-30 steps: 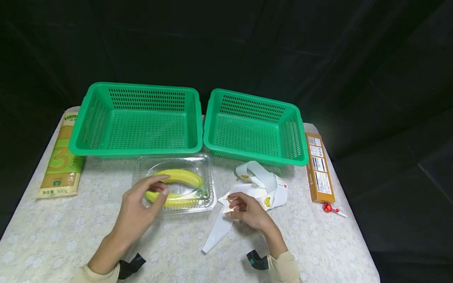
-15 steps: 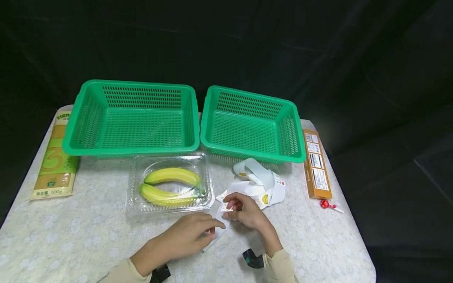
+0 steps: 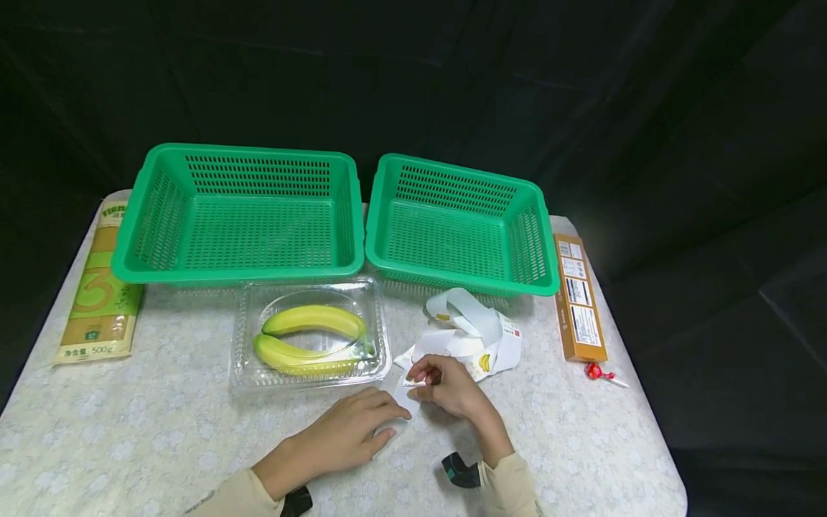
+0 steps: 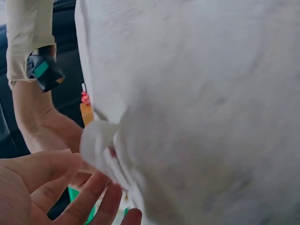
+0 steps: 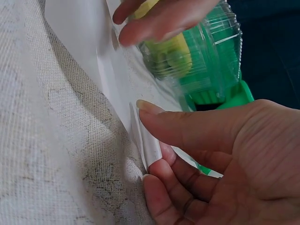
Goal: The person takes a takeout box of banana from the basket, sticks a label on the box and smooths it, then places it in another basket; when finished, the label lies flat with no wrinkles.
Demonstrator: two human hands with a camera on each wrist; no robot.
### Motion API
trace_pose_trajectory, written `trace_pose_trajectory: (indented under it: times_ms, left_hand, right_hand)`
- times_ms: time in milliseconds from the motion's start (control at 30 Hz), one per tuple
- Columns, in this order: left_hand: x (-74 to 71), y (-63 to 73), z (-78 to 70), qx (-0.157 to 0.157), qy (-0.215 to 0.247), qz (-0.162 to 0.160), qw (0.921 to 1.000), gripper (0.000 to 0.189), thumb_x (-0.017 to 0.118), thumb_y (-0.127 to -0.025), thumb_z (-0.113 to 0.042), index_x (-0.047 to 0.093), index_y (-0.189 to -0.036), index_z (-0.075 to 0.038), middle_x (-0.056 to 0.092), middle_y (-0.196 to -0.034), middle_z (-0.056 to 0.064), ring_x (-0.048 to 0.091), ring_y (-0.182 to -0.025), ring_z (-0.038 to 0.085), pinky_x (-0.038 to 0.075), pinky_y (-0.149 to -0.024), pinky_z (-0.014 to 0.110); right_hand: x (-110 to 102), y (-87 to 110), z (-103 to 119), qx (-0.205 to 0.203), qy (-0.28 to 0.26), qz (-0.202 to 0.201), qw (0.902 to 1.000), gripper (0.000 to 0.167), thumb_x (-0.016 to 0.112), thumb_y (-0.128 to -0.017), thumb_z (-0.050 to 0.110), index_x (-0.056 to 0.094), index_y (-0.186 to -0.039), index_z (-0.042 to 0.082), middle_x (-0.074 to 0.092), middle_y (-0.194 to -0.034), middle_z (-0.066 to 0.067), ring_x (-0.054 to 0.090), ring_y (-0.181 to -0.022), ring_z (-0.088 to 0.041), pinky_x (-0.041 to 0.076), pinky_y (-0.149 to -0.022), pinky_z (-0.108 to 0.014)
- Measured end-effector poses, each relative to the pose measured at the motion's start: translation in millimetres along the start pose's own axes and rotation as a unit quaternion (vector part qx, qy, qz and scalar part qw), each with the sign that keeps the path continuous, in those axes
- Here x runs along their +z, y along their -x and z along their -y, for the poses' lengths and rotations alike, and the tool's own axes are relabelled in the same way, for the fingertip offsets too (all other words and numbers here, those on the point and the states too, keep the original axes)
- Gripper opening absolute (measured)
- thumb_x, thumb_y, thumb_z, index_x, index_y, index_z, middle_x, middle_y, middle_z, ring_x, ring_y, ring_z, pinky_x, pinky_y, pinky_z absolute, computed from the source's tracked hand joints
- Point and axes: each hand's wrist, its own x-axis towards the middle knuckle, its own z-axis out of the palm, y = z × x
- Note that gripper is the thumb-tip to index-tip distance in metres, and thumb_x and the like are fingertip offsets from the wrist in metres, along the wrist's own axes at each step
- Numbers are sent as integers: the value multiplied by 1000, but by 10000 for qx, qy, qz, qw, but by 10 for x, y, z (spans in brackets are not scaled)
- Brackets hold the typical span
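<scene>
A long white strip (image 3: 507, 352) printed with small bananas lies loosely looped right of the table's middle. My right hand (image 3: 449, 388) pinches it between thumb and fingers; the right wrist view shows the folded strip (image 5: 147, 138) under the thumb (image 5: 187, 126). My left hand (image 3: 342, 434) lies low by the strip's near end, fingers extended, index fingertip right at its edge. In the left wrist view, the spread left fingers (image 4: 93, 192) overlap the strip's curl (image 4: 96, 140). Beyond, two bananas (image 3: 316, 319) lie in a clear plastic container (image 3: 242, 366).
Two green baskets (image 3: 239, 276) (image 3: 461, 283) stand side by side at the back. A noodle packet (image 3: 97, 294) lies at the left edge. On the right are an orange box (image 3: 579, 301) and a red lollipop (image 3: 594, 371). Black cloth hangs behind the table.
My left hand has left the plastic container and come right and nearer to me, down to the strip's near end. My right hand keeps pinching the strip in about the same place.
</scene>
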Motion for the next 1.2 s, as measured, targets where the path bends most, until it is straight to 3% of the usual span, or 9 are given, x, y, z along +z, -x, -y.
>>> trace_pose_trajectory:
  times_ms: [300,567,833,1000,1200]
  left_hand:
    - [76,21,71,-63,23,80,9999,26,63,-99,-22,69,-124,-20,65,-123,-4,59,-117,12,52,-99,33]
    - [133,26,113,-368,192,-220,9989,25,62,-100,-25,70,-124,-22,62,-137,2,55,-131,21,47,-109,43]
    - [159,28,135,-120,97,-197,9997,26,66,-96,-26,71,-121,-22,60,-143,0,52,-137,21,40,-116,45]
    - [172,35,143,-153,30,-95,9998,27,66,-97,-27,70,-123,-21,59,-145,0,49,-140,22,34,-121,46]
    - [189,41,142,-130,-13,-235,9996,29,67,-95,-24,70,-123,-19,60,-142,3,51,-138,25,36,-119,48]
  right_hand:
    - [20,-2,-9,-8,54,-71,10000,19,82,-78,4,72,-93,7,64,-82,-4,51,-71,-5,42,-66,-17]
    - [30,-15,6,70,105,-66,9999,20,81,-78,2,71,-94,9,61,-81,-3,52,-71,-9,42,-64,-19]
    - [35,-16,10,0,125,-83,9999,21,81,-77,0,71,-93,8,61,-81,-5,50,-69,-9,41,-63,-19]
    - [44,-26,6,-23,209,-36,9998,20,81,-77,0,70,-92,9,61,-80,-5,50,-69,-9,40,-63,-19]
    - [57,-15,-6,-219,250,-127,9994,14,79,-79,0,68,-86,7,59,-75,-3,49,-65,-6,40,-60,-19]
